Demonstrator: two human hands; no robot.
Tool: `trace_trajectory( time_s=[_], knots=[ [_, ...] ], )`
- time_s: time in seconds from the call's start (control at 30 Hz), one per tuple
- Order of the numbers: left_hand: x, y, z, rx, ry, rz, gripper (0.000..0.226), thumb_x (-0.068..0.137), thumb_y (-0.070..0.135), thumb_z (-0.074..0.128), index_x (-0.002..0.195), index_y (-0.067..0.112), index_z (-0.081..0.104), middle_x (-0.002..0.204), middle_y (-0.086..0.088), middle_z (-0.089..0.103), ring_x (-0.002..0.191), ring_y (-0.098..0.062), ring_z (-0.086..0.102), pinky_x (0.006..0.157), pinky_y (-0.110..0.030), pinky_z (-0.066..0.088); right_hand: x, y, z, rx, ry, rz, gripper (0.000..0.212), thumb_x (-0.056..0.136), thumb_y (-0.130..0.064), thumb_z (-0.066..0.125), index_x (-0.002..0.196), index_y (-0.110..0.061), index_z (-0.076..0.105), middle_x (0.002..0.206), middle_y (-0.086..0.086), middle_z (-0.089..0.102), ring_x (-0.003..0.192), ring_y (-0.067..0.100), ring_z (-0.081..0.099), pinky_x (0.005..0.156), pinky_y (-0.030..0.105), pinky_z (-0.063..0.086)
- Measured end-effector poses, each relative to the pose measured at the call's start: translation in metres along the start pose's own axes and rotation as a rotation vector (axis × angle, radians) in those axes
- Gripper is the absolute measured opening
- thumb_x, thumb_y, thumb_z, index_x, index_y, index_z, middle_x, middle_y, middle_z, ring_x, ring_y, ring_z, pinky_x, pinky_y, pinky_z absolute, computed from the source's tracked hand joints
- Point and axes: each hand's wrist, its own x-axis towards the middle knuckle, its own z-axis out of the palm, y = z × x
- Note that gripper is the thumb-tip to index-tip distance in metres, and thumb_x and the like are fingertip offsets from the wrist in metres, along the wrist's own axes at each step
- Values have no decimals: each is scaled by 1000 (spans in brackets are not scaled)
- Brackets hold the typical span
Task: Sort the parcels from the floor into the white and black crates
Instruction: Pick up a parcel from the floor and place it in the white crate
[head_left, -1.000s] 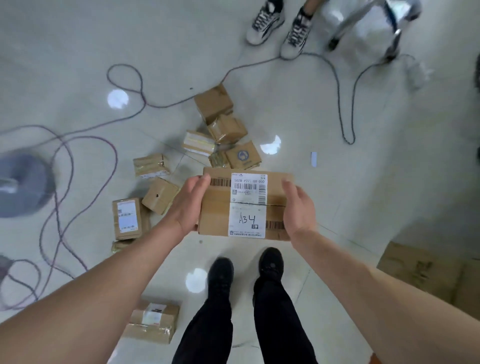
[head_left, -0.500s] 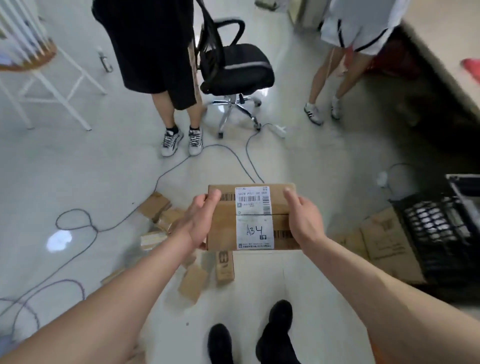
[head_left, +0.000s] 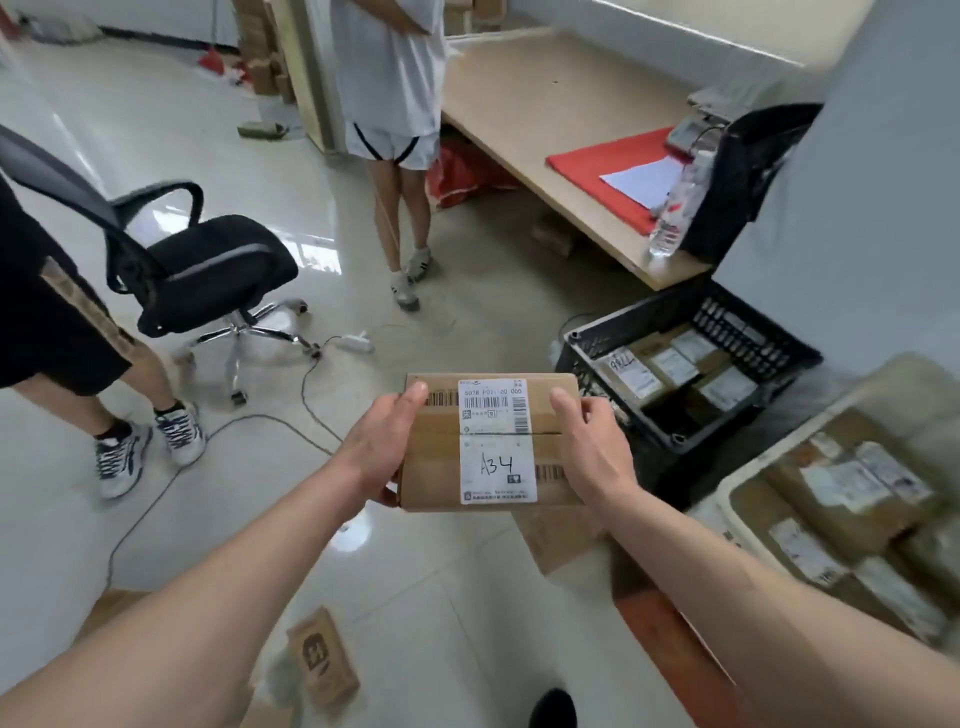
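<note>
I hold a brown cardboard parcel (head_left: 436, 457) with a white label marked "A34" in front of me, above the floor. My left hand (head_left: 382, 449) grips its left side and my right hand (head_left: 589, 452) grips its right side. To the right stands the black crate (head_left: 769, 358) on the floor, holding several labelled parcels. The white crate (head_left: 748, 473) at the lower right also holds several parcels. A small brown parcel (head_left: 322, 657) lies on the floor by my feet.
A black office chair (head_left: 208, 270) stands to the left, with a cable (head_left: 156, 493) running over the floor. Two people stand nearby, one at the left and one (head_left: 395, 104) at the back. A wooden desk (head_left: 561, 135) with a red sheet and a bottle is at the right. Flat cardboard (head_left: 561, 535) lies beside the crates.
My view has swung up and to the right, away from the parcel pile on the floor, and the two crates have come into sight. Both hands keep their hold on the parcel.
</note>
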Motion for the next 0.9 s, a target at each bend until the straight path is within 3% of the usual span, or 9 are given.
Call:
trace_trajectory(
  time_s=[0.1,0.3,0.47,0.57,0.63,0.77,0.9],
  knots=[
    [25,39,58,60,-48,13,53,95,71,34,120,28,55,117,-10,64,89,-39,69,74,-59,59,34,18,-58,34,47,-1,56,92,-70,40,122,-24,50,100,-7,64,93,16,63,95,49,50],
    [54,103,168,119,-161,45,56,94,73,34,120,28,54,118,-7,63,90,-34,69,76,-62,57,84,55,-156,64,153,42,56,98,-66,38,129,-21,49,99,-8,60,87,11,58,73,39,44],
    [75,139,245,194,-296,30,85,62,91,35,118,31,56,119,-6,64,97,-35,67,71,-60,58,108,89,-218,106,276,130,58,99,-67,36,129,-20,51,103,-6,59,94,16,58,89,46,49],
    [91,159,291,297,-371,75,87,65,90,30,122,31,58,119,-3,66,101,-29,67,80,-56,59,118,110,-252,110,354,194,63,99,-68,34,134,-17,51,115,1,61,106,24,59,98,50,47],
    [101,168,323,321,-430,92,85,69,88,31,127,31,56,121,-2,64,103,-28,65,78,-57,59,123,123,-274,117,413,248,65,99,-69,33,133,-17,52,120,3,62,110,27,58,101,51,45],
    [121,185,386,381,-562,100,71,87,80,33,138,32,45,129,-5,56,110,-34,60,78,-61,58,129,152,-311,181,539,332,65,99,-68,34,140,-19,50,126,-1,59,113,25,55,92,42,41],
    [131,197,442,429,-677,119,65,95,72,35,145,31,39,134,-2,51,117,-32,54,90,-64,53,133,173,-337,206,665,414,64,102,-64,35,142,-17,50,132,-1,56,115,21,50,92,39,35]
  ],
)
